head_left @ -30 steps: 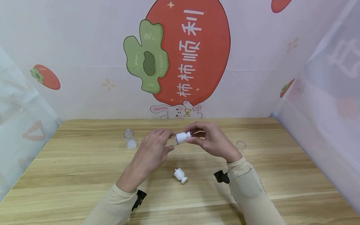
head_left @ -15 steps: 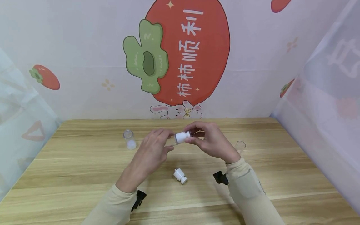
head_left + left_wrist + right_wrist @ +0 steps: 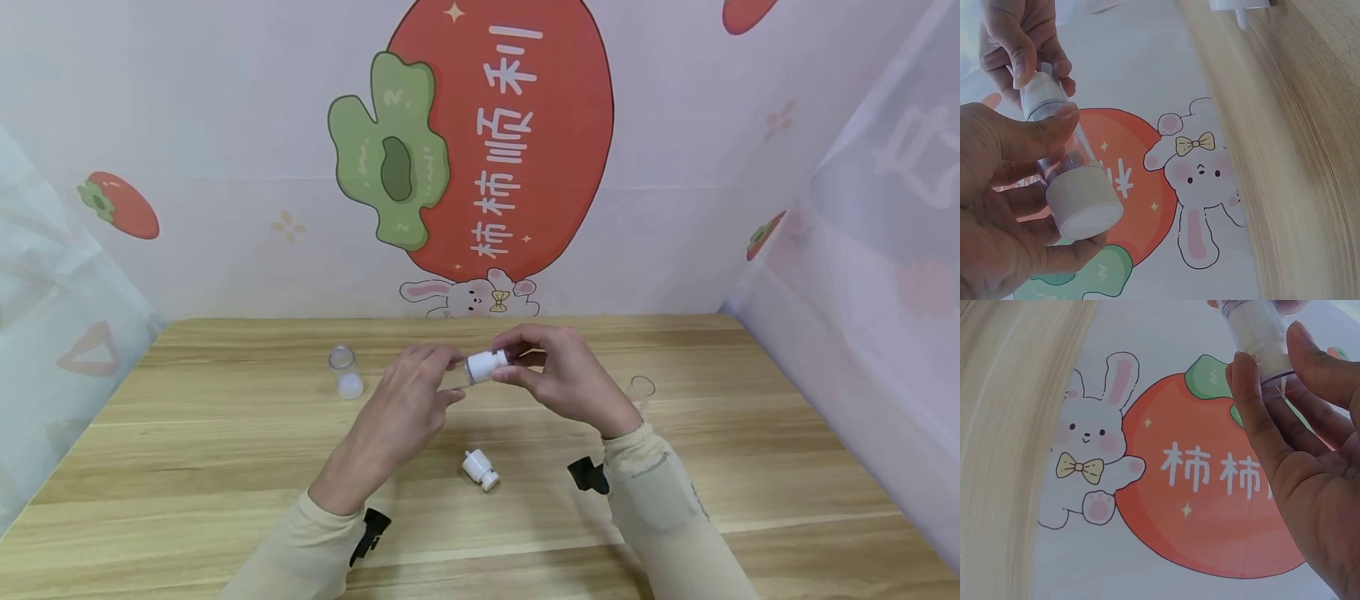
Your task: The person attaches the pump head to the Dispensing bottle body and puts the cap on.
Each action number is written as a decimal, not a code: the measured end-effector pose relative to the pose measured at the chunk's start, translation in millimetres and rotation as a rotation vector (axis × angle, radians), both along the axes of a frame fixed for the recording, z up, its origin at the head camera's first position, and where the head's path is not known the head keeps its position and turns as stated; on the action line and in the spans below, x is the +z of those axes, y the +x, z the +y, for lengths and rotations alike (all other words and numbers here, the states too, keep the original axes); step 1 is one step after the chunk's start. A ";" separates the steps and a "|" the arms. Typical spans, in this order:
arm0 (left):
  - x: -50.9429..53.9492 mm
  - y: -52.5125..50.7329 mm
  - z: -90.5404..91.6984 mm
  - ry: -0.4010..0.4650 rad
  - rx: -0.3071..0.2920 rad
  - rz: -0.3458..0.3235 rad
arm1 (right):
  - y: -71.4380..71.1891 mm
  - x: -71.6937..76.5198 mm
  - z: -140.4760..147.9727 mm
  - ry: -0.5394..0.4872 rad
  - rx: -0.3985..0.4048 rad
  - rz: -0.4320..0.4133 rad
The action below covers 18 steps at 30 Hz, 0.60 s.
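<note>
A small pump bottle [image 3: 486,366] is held tilted above the table between both hands. Its clear body and white base [image 3: 1085,203] lie in my left hand [image 3: 411,396], with thumb and fingers curled round it. My right hand [image 3: 573,375] pinches the white pump end [image 3: 1260,337] between thumb and fingertips; a clear rim shows around that end in the right wrist view. Nearer me on the table lies a second white pump head [image 3: 481,469] on its side, apart from both hands.
A clear bottle [image 3: 345,367] with a white bottom stands left of my left hand. Partly behind my right wrist is a clear round-rimmed piece, probably a cap [image 3: 642,386]. A printed cloth backdrop [image 3: 225,275] rises at the back edge of the wooden table [image 3: 187,467].
Hardly anything differs. Both hands keep their hold on the pump bottle, with only a very slight shift of the right wrist to the left.
</note>
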<state>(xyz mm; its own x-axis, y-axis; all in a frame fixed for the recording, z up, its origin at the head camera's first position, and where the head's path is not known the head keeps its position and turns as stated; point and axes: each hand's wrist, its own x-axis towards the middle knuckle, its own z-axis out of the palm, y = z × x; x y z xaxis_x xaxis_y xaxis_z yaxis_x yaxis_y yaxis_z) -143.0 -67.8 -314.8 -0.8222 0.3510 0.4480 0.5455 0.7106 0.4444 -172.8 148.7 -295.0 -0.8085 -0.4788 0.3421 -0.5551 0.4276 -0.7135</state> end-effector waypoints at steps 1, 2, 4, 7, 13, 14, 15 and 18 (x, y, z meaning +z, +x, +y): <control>0.2 0.3 0.3 0.001 0.001 -0.001 | -0.1 -0.2 0.6 0.000 0.003 0.002; 0.3 0.4 0.5 0.000 0.001 0.001 | 0.0 -0.1 0.7 0.002 0.002 0.002; 0.6 0.6 0.8 -0.002 -0.001 0.009 | 0.2 0.2 1.1 0.006 0.003 0.001; 0.4 0.4 0.6 -0.006 -0.008 0.033 | 0.5 0.9 1.9 0.011 0.002 0.000; -1.0 0.4 1.2 -0.004 -0.025 0.074 | 1.2 4.1 4.4 0.005 0.023 0.003; -1.3 0.5 1.4 -0.003 -0.029 0.077 | 1.2 4.3 4.9 0.005 0.029 0.004; -1.6 0.5 1.6 -0.001 -0.033 0.079 | 1.2 4.4 5.2 0.005 0.034 0.005; -1.7 0.8 2.2 0.003 -0.037 0.076 | 0.4 3.5 6.2 0.003 0.044 0.008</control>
